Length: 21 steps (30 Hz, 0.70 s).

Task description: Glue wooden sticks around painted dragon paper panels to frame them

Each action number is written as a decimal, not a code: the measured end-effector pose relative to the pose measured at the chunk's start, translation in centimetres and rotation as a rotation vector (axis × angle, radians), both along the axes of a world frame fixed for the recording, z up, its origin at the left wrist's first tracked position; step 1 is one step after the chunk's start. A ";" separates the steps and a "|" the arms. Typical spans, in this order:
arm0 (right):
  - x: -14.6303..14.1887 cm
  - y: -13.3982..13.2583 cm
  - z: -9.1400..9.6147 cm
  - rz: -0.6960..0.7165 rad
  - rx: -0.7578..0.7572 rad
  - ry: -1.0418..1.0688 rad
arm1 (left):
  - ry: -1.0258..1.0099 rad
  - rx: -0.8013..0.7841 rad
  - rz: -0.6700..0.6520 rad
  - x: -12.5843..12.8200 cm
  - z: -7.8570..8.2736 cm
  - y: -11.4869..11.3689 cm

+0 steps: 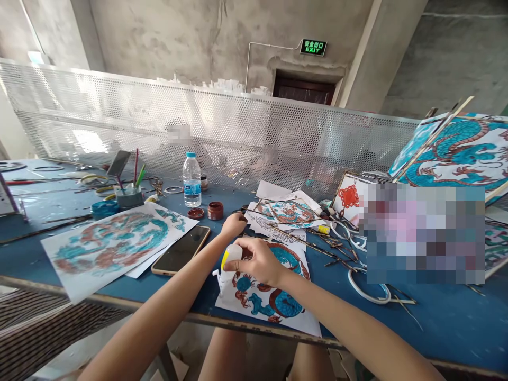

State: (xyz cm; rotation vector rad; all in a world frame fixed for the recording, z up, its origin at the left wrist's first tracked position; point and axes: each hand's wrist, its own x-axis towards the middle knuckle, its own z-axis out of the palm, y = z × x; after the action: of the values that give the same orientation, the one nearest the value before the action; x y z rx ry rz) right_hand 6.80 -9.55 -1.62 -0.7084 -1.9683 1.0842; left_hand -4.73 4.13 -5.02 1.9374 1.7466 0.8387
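Note:
My right hand (256, 262) is closed round a small white squeeze bottle (234, 254) with a yellow label, which looks like a glue bottle. Its narrow white nozzle points down at the left edge of a sheet painted with a blue and brown dragon (288, 304). This sheet lies at the table's front edge, partly covered by my right hand. My left hand (235, 225) reaches farther forward, beside some dark things near the sheet's far left corner. Its fingers are mostly hidden, so what they touch is unclear.
Left of my arms lie a phone (182, 250) and another painted sheet (115, 238). Behind stand a water bottle (192, 180), a brown paint jar (215, 210) and a brush cup (130, 197). Thin sticks (335, 248) and white rings (369, 288) lie rightward. A perforated metal screen (238, 132) bounds the table.

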 end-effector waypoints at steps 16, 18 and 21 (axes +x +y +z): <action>-0.3 0.0 -0.5 -0.019 0.002 0.014 | 0.004 0.000 0.010 0.0 -0.3 0.2; -0.3 0.0 -0.5 -0.030 0.006 0.008 | 0.002 -0.002 0.010 0.0 -0.3 0.2; -0.3 0.1 -0.5 -0.058 0.029 0.006 | 0.001 -0.002 0.005 0.0 -0.4 0.3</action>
State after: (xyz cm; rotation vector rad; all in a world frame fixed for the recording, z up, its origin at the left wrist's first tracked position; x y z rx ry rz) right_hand 6.50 -9.49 -2.16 -0.7408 -1.9427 1.0198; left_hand -4.73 4.41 -5.37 1.9335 1.7523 0.8376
